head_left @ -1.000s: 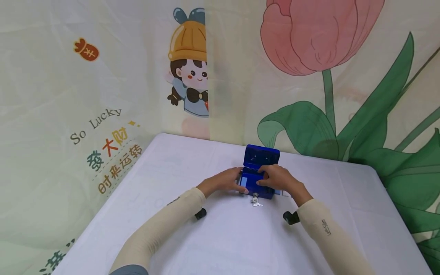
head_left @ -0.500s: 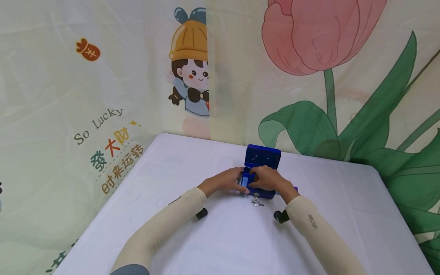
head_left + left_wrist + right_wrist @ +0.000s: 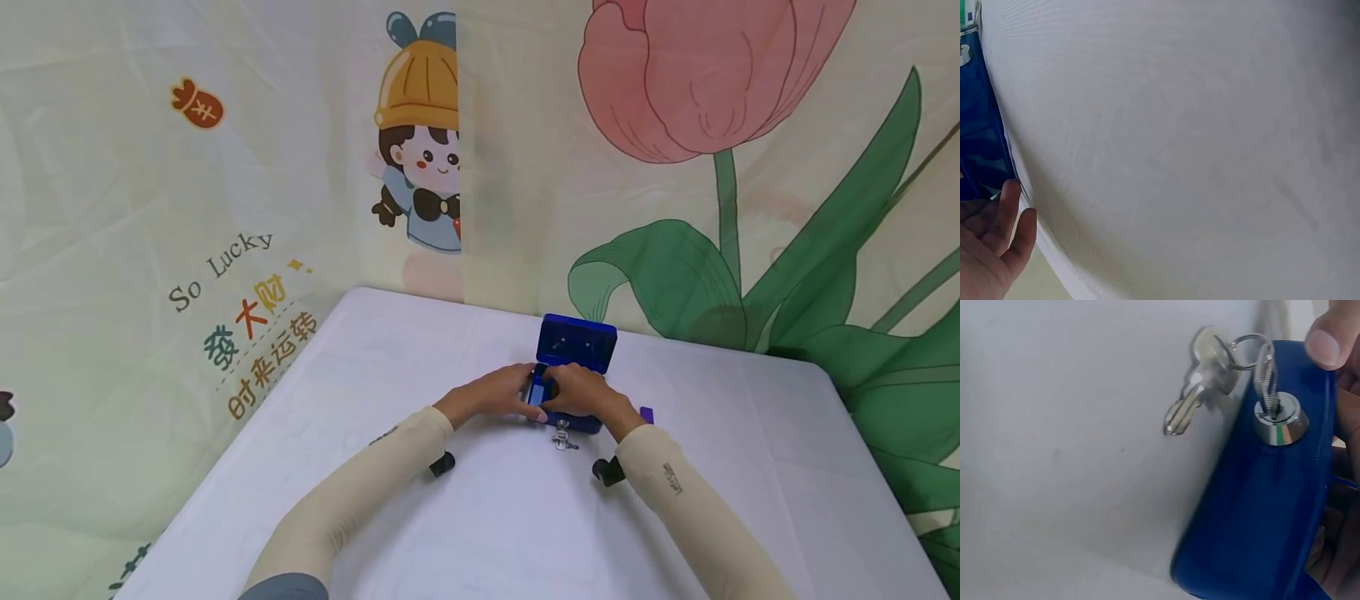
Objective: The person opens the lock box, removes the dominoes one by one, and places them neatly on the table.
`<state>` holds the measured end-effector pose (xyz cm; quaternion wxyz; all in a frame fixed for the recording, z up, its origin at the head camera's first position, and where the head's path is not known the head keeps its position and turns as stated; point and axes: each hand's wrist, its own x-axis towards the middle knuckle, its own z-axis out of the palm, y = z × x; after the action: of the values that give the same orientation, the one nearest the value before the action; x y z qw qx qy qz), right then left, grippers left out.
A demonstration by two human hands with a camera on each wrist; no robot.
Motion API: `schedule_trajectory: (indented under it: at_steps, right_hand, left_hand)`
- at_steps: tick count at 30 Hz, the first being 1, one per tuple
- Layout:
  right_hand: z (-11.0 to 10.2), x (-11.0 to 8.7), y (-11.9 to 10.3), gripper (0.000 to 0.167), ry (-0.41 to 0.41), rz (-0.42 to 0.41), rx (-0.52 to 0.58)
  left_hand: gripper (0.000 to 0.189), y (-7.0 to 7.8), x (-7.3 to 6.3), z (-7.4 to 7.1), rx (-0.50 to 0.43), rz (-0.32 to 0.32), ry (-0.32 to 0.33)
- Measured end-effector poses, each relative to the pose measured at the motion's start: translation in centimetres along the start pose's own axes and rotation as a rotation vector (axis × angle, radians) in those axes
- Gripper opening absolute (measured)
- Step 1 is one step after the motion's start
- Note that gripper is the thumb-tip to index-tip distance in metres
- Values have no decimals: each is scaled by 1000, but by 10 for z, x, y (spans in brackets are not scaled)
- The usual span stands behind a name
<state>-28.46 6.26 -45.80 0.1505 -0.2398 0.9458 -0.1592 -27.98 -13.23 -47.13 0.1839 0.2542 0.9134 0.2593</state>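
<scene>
A blue cash box [image 3: 581, 423] sits near the back of the white table, its lid [image 3: 576, 342] raised. My left hand [image 3: 498, 392] grips the box's left side, thumb over the front rim; in the left wrist view its fingers [image 3: 1010, 219] lie at the box's edge. Inside the box is my right hand [image 3: 577, 390], bent fingers down behind the front wall; I cannot tell what they hold. A light-blue strip [image 3: 536, 392] shows between the hands. Keys [image 3: 1194, 403] on a ring hang from the front lock [image 3: 1280, 419], where one key is inserted.
A small purple item [image 3: 647, 414] lies right of the box, partly behind the right wrist. Black wrist cameras [image 3: 442, 464] sit under both sleeves. A printed cloth wall [image 3: 502, 208] rises behind the table's back edge [image 3: 450, 302].
My right hand has moved left inside the box, bringing its forearm inward and uncovering the purple item. The left hand keeps its grip on the box's side.
</scene>
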Motion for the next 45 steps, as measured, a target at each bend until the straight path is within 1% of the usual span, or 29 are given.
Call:
schedule_trajectory:
  at_steps: [7, 17, 26, 31, 36, 45]
  right_hand:
    - [1, 3, -2, 53, 1, 3, -10]
    - [3, 6, -4, 53, 7, 17, -51]
    - [5, 6, -5, 49, 29, 0, -43]
    - [6, 6, -3, 49, 28, 8, -35]
    - [5, 6, -1, 49, 19, 17, -29]
    - [1, 4, 0, 52, 13, 2, -5]
  left_hand:
    - [102, 3, -1, -1, 14, -9, -3]
    - [100, 0, 3, 0, 38, 31, 14]
    - [102, 3, 2, 0, 42, 7, 10]
    - [103, 3, 1, -1, 53, -10, 7]
    - [104, 3, 1, -1, 47, -11, 7]
    - [102, 2, 1, 0, 36, 0, 13]
